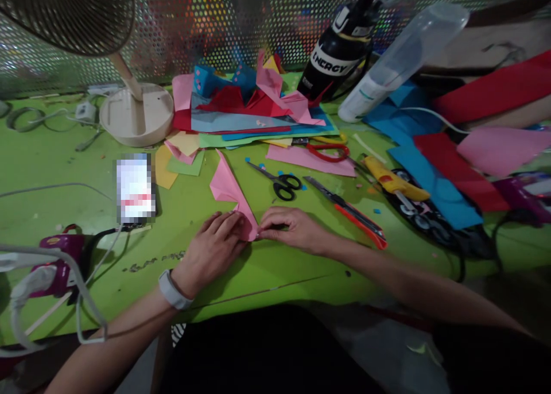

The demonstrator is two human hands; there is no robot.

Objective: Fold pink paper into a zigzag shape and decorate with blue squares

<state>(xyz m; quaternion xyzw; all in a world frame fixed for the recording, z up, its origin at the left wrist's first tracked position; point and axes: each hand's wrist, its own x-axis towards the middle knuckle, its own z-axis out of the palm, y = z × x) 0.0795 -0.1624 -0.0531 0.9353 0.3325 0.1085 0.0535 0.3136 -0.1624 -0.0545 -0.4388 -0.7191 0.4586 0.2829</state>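
A folded piece of pink paper [231, 181] lies slanting on the green table, with a pointed top and a wing-like flap on its left. My left hand [215, 244] rests over its lower left side, fingers bent together and holding it against the table. At the paper's lower right tip, my right hand [286, 227] is closed in a pinch; the fingers hide the exact grip. Black-handled scissors [279, 181] lie just beyond my right hand. Farther right is a utility knife [348, 210] with an orange-red handle and its blade out.
A stack of coloured paper [241, 121] lies at the back, with red-handled scissors [329, 151] before it. A phone [135, 188] and fan base [138, 115] stand left. On the right are a yellow glue gun [394, 178], black bottle [336, 55] and clear bottle [404, 61].
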